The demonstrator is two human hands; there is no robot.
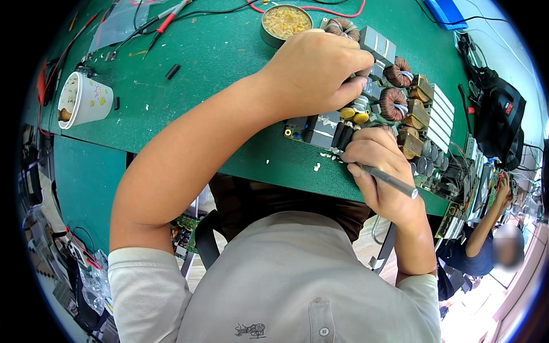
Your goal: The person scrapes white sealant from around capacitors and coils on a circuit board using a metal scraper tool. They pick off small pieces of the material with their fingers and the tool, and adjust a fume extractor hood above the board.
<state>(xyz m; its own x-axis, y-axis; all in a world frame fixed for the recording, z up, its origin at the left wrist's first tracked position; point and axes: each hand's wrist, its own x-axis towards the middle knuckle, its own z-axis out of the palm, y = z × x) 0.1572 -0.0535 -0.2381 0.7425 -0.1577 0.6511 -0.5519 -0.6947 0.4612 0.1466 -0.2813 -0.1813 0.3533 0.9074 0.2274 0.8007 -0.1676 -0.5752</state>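
The left arm comes up from the lower left, bent sharply at the elbow, forearm running up and right. The left hand lies palm down, knuckles up, fingers curled downward in a loose grip. The right forearm rises steeply from the lower right. The right hand is curled into a closed grip, thumb tucked inward.

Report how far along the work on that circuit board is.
Already done, apparently: white crumbs lie scattered on the green table mat beside the board, which suggests scraping. In hand: the left hand steadies the crowded circuit board with copper coils while the right hand grips a thin metal tool at the board's near edge. How much remains cannot be told.
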